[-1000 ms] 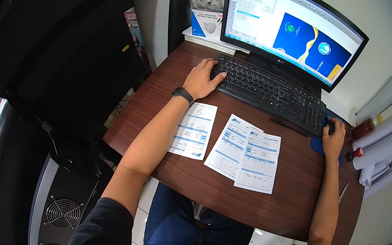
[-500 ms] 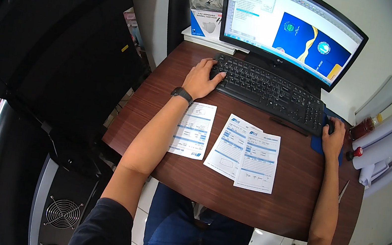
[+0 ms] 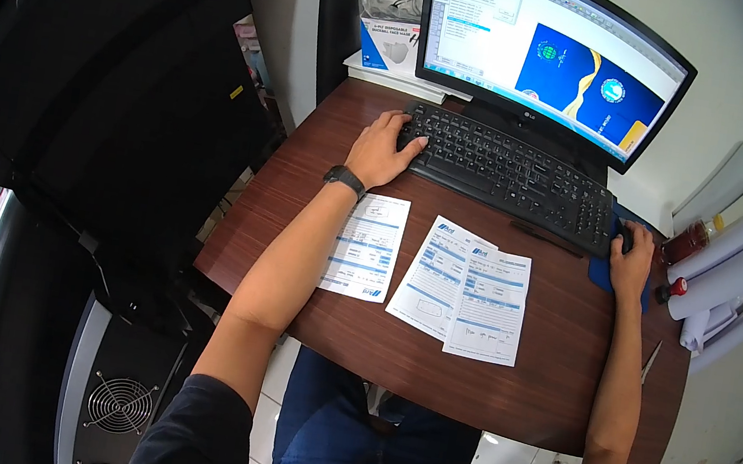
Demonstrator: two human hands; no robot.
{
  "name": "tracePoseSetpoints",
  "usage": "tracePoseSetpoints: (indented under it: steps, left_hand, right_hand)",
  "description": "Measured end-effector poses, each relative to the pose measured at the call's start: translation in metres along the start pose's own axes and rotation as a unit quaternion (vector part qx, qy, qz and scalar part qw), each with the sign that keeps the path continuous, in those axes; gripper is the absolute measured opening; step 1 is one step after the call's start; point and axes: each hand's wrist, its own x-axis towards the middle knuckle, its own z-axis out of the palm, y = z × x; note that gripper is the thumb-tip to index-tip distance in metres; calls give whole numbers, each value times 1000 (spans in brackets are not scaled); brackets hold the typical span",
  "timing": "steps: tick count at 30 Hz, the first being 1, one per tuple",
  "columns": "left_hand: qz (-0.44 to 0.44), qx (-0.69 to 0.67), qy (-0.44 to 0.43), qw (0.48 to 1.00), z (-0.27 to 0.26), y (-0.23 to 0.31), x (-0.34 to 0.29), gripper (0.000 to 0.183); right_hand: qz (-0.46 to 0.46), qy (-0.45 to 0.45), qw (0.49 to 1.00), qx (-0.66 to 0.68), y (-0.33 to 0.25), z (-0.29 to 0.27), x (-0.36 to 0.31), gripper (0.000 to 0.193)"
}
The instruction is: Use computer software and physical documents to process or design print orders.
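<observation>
"Keyboard [image 3: 508, 175] first — where is it?"

"From my far-off seat, I see it on the brown counter [image 3: 547, 399], just in front of the big screen [image 3: 556, 68]."

"How are the hands?"

"The left hand [image 3: 381, 150] is part-way open, with its thumb stuck out. It rests on the left end of the keyboard and isn't gripping it. The right hand [image 3: 632, 259] is curled round the black mouse [image 3: 622, 237]. I can't tell how hard it holds on."

"What is near them?"

"A blue pad [image 3: 600, 276] by the mouse, and three printed sheets [image 3: 486, 310] — two overlap, and the left forearm [image 3: 287, 258] hides part of the other."
</observation>
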Motion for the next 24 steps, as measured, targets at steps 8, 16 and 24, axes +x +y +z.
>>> tracePoseSetpoints:
  steps: [8, 16, 24]
  left_hand:
    - [-19, -2, -17, 1000, -1, 1, 1, 65]
    - [-6, -4, -10, 1000, 0, 0, 1, 64]
    - [-18, -4, -11, 1000, -1, 2, -1, 64]
  right_hand:
    - [-2, 3, 1000, -5, -4, -2, 0, 36]
    - [-8, 4, 1000, -4, 0, -1, 0, 35]
    - [7, -4, 1000, -4, -3, -1, 1, 36]
